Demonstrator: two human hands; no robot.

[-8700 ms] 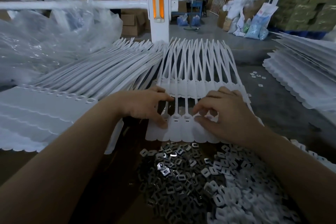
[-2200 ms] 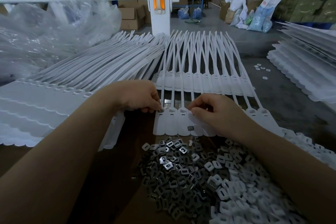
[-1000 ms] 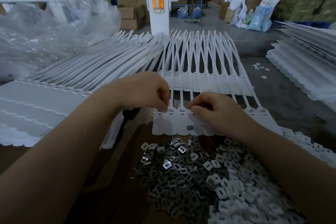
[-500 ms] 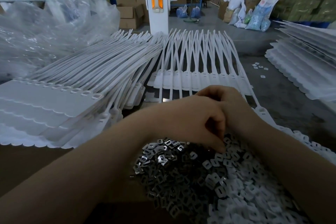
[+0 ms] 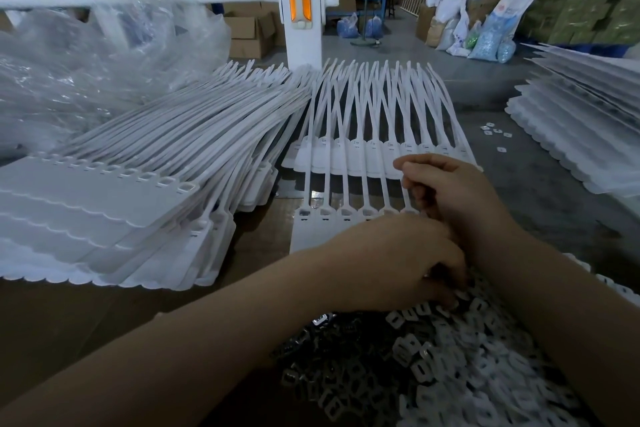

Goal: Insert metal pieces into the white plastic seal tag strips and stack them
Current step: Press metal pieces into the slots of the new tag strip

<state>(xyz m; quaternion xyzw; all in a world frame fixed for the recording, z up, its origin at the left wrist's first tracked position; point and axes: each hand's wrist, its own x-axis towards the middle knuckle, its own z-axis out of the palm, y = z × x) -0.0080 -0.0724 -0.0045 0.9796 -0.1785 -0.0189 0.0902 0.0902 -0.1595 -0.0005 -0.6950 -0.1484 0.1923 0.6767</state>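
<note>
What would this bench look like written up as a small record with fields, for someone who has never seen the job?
Place: factory workbench, cardboard boxes and sacks behind
Worker: bare forearms, seen from above
Left hand: fingers curled down into the pile of metal pieces; whether it holds any cannot be seen
Right hand: raised over the strip, fingers curled, contents unclear
Strip in work: white seal tags, flat in front of the hands
Stack: white strips piled at left
White clips: heaped beside the metal pieces
</note>
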